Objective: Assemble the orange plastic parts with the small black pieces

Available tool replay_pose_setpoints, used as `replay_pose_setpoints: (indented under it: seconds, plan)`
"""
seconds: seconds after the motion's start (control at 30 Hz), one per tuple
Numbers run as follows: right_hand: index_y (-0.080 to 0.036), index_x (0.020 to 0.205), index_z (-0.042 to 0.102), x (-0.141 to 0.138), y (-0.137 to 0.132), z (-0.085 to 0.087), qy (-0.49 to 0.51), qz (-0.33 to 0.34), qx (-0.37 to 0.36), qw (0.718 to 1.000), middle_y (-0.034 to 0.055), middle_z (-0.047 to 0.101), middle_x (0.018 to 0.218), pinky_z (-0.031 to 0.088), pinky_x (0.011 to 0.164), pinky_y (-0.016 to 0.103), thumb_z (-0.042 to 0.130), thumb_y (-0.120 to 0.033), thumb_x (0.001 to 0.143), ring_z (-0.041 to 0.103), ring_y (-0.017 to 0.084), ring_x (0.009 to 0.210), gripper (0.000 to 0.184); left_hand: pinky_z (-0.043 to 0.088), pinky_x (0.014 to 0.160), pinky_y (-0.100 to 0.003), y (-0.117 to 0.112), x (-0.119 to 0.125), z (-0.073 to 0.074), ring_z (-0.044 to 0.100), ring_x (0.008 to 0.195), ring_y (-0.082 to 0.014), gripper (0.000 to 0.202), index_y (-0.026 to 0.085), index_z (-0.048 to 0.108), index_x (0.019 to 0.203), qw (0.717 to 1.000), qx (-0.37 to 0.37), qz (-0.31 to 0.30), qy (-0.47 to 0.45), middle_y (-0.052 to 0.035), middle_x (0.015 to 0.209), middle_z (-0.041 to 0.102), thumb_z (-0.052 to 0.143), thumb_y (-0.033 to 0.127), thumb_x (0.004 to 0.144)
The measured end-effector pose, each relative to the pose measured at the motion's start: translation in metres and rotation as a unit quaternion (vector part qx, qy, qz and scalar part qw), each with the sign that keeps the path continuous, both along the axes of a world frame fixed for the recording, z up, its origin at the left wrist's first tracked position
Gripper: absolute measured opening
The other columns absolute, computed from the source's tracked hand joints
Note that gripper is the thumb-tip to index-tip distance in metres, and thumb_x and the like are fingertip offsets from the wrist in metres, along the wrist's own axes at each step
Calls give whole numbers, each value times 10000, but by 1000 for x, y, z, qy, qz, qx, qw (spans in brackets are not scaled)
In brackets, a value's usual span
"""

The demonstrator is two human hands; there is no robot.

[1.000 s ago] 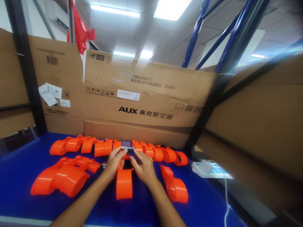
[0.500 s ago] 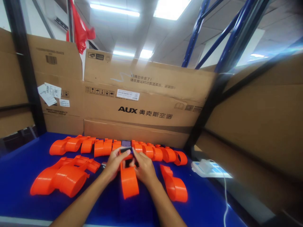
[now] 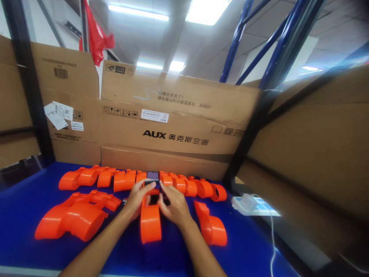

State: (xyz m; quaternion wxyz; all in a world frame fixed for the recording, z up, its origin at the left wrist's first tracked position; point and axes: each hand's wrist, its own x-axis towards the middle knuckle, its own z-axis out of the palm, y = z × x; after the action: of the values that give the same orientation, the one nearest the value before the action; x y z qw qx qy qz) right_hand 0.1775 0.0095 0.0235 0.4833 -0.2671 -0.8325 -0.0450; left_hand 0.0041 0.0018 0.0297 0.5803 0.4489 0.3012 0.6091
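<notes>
An orange plastic part with a wide round loop [image 3: 151, 225] is held between my two hands, its loop hanging toward me. My left hand [image 3: 137, 201] is closed around its left upper side, thumb on a dark piece [image 3: 152, 184] at the top end. On the other side my right hand [image 3: 174, 203] grips the same part, fingertips at the dark piece and near the opening below it. My fingers partly hide where the dark piece meets the orange part. Just beyond them is a small device with a grey screen [image 3: 152, 175].
Several similar orange parts [image 3: 89, 177] line the back of the blue table [image 3: 123, 254]. More orange parts [image 3: 83, 221] lie at the left, and another orange part [image 3: 215, 229] at the right. A white power strip [image 3: 255, 206] with a cable sits right; cardboard [image 3: 173, 154] walls the back.
The held orange part's loop has swung slightly left, and my right fingers have shifted around its opening. The parts on the table stay where they were.
</notes>
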Motion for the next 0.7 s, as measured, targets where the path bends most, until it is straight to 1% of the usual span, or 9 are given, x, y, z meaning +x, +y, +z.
replay_pose_setpoints:
  seconds: [0.1, 0.2, 0.33, 0.43, 0.5, 0.53, 0.6, 0.67, 0.7]
  plan:
    - [-187, 1292, 629, -1, -1, 3, 49, -5, -33, 998, 54, 662, 788, 536, 583, 307, 644, -241, 887, 585, 173, 621, 410, 218, 327, -191, 1, 0, -1, 384, 289, -49, 385, 164, 639, 892, 999, 25, 4, 23, 60, 529, 533, 678, 540, 820]
    - [-190, 1179, 692, -4, -3, 4, 97, -10, -73, 993, 21, 623, 721, 495, 526, 274, 659, -253, 870, 542, 144, 553, 317, 198, 322, -194, 1, 0, -2, 372, 277, -50, 393, 171, 635, 887, 997, 50, 17, 63, 63, 516, 518, 625, 562, 852]
    - [-187, 1086, 714, -8, -8, 6, 132, 0, -112, 985, -2, 595, 684, 470, 519, 253, 636, -219, 843, 528, 129, 536, 257, 211, 331, -198, -1, 0, -2, 397, 278, -71, 367, 175, 636, 856, 992, 80, 11, 94, 59, 463, 513, 618, 541, 857]
    - [-189, 1034, 721, -10, -11, 8, 140, 5, -138, 980, -7, 596, 664, 463, 524, 247, 636, -234, 837, 535, 131, 542, 219, 203, 332, -209, 0, -2, -3, 395, 267, -91, 377, 172, 652, 853, 993, 77, -1, 91, 58, 398, 481, 618, 547, 850]
    - [-187, 986, 723, -9, -12, 10, 151, 8, -159, 976, 4, 614, 665, 460, 522, 248, 619, -266, 858, 544, 138, 548, 183, 198, 333, -216, 2, -5, -3, 386, 258, -98, 389, 167, 664, 870, 995, 66, -13, 78, 57, 377, 470, 630, 552, 835]
    - [-185, 954, 718, -8, -12, 12, 165, 10, -174, 971, 13, 628, 669, 459, 518, 249, 592, -288, 883, 546, 141, 546, 178, 204, 335, -221, 4, -6, -3, 383, 255, -100, 400, 161, 668, 886, 996, 62, -27, 66, 48, 383, 488, 631, 555, 828]
    - [-179, 893, 695, -5, -10, 13, 207, 9, -202, 957, 31, 647, 668, 457, 509, 255, 518, -330, 938, 549, 148, 535, 237, 230, 342, -230, 8, -10, -1, 384, 255, -96, 426, 147, 672, 919, 996, 57, -53, 36, 6, 450, 581, 630, 558, 816]
    - [-179, 853, 670, -1, -6, 15, 247, -4, -212, 946, 40, 650, 668, 461, 516, 264, 475, -358, 964, 558, 159, 545, 287, 263, 355, -238, 12, -15, 1, 388, 258, -84, 427, 143, 665, 921, 997, 52, -51, 7, -47, 564, 675, 637, 552, 803]
    - [-181, 840, 663, 1, -4, 15, 255, -15, -209, 944, 40, 646, 671, 466, 527, 269, 481, -368, 961, 566, 166, 565, 287, 274, 361, -239, 14, -18, 3, 386, 260, -80, 417, 145, 660, 902, 998, 45, -42, -3, -58, 592, 692, 644, 548, 795]
